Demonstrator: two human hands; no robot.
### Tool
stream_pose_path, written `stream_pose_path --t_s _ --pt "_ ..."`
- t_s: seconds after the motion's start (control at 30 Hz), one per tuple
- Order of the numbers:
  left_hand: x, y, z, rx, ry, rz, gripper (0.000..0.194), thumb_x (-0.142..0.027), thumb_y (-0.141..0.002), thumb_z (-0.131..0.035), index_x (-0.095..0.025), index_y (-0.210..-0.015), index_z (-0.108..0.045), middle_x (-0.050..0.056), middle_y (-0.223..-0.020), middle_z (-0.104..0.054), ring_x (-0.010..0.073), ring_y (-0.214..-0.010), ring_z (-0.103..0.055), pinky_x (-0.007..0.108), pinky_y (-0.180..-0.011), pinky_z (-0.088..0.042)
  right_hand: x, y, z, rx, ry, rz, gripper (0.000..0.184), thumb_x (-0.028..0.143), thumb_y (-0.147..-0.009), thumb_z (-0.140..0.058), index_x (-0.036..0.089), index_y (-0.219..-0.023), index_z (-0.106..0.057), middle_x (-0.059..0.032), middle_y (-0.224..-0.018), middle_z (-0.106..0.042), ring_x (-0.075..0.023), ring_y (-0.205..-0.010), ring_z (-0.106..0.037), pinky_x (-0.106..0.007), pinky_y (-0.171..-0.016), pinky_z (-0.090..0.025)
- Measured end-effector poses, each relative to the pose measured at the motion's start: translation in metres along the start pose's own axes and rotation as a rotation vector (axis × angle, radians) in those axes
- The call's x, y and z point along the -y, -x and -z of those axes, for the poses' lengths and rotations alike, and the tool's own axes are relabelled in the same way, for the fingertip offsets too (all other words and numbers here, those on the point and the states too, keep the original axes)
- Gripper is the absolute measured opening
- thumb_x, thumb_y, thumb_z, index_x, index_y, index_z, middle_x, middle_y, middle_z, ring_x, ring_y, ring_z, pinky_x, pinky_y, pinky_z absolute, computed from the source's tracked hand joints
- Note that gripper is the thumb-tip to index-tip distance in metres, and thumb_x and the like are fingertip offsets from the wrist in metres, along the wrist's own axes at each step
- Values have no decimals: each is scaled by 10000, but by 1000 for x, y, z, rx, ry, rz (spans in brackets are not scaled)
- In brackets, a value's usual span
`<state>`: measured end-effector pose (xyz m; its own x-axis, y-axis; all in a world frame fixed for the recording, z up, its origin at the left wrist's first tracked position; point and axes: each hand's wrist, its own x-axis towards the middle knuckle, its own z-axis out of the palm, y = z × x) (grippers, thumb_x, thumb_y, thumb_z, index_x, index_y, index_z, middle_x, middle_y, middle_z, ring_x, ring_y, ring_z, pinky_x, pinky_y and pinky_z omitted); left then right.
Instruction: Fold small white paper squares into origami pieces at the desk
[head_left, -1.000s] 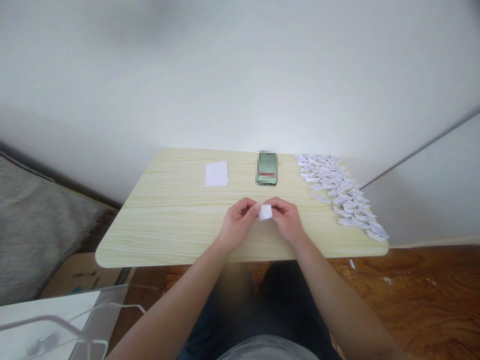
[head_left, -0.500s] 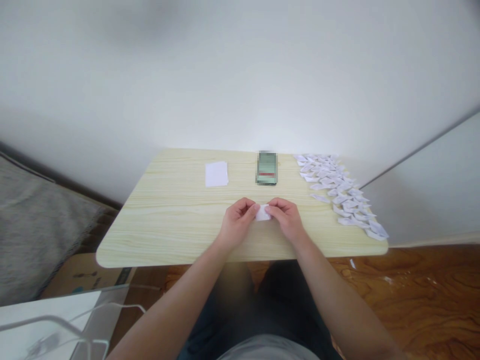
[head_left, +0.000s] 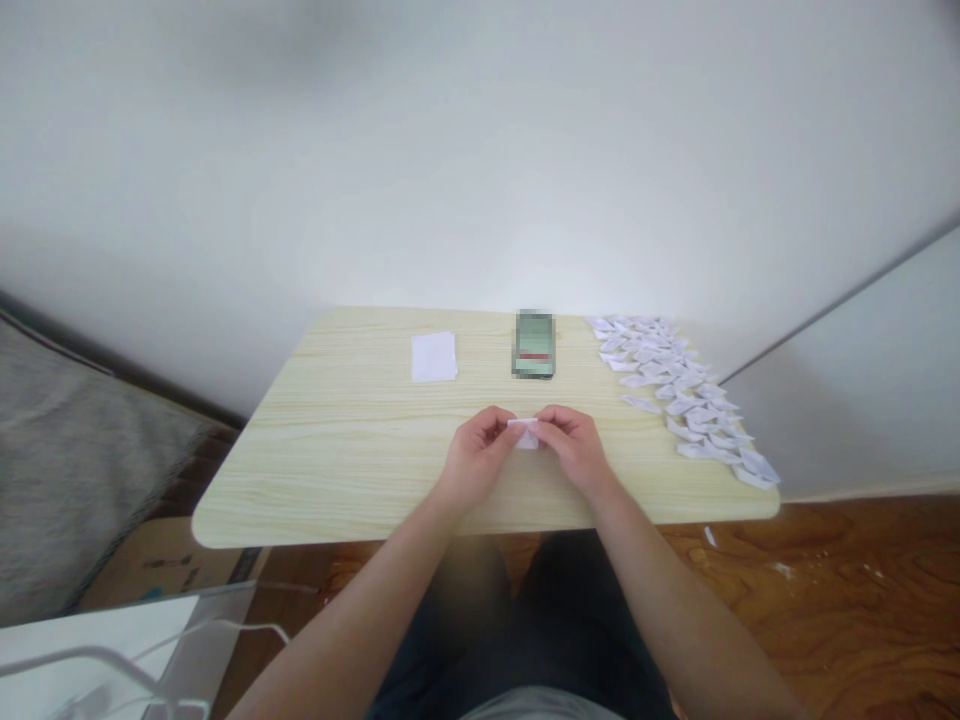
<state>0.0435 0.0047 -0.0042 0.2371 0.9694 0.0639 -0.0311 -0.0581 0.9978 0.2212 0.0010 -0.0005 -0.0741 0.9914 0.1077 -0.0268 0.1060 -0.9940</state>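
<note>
Both my hands meet over the middle of a light wooden table [head_left: 337, 450]. My left hand [head_left: 480, 455] and my right hand [head_left: 577, 448] each pinch one end of a small folded piece of white paper [head_left: 525, 433], held just above the tabletop. Little of the paper shows between the fingertips. A stack of white paper squares [head_left: 433, 357] lies at the back left of the table. A phone [head_left: 535, 345] lies at the back centre. Several folded white paper pieces [head_left: 682, 395] are spread along the table's right side.
The table stands against a white wall. To the right is a white panel [head_left: 862, 390] and wooden floor [head_left: 825, 590] with paper scraps. At the lower left are a cardboard box [head_left: 165, 575], a white surface with cables [head_left: 90, 660] and grey fabric [head_left: 67, 470].
The paper between my fingers has gone from a visible square to a narrower folded strip, with my fingertips closing in on it. The view has tilted slightly, so the table sits lower.
</note>
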Motion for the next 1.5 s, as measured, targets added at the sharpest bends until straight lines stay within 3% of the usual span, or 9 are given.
stream_pose_path --t_s 0.37,0.57,0.77,1.1,1.5 --pt "5 -3 1 -61 80 -7 217 -403 -912 -705 -186 -912 -706 10 -836 -683 138 -768 -579 255 -724 -444 2 0 -1 -10 33 -21 234 312 -834 -734 202 -657 -628 39 -588 -545 -121 -579 -456 -275 -578 -361" --pt "4 -2 0 -20 129 -28 226 -342 -861 -770 -173 -1000 -714 38 -880 -721 163 -812 -631 287 -779 -479 0 -1 -2 -56 -4 -18 206 361 -848 -754 207 -730 -688 18 -615 -630 -135 -587 -542 -282 -599 -435" --pt "1 -2 1 -58 128 -22 221 -364 -899 -716 -176 -1015 -729 43 -919 -734 154 -813 -631 281 -788 -496 1 0 -3 -54 12 -48 219 412 -839 -766 207 -785 -710 -8 -661 -692 -160 -619 -616 -298 -636 -494" --pt "6 -3 3 -82 7 -17 252 -406 -936 -656 -178 -989 -751 25 -810 -711 159 -775 -631 285 -792 -499 -3 1 -4 -35 76 -37 275 379 -850 -752 202 -686 -621 18 -619 -605 -129 -586 -505 -263 -571 -388" --pt "3 0 2 -48 -61 -21 238 -394 -957 -613 -190 -960 -735 26 -809 -701 178 -811 -634 301 -808 -493 -3 3 -5 0 105 -34 213 391 -864 -746 195 -805 -690 12 -692 -624 -134 -635 -519 -266 -595 -393"
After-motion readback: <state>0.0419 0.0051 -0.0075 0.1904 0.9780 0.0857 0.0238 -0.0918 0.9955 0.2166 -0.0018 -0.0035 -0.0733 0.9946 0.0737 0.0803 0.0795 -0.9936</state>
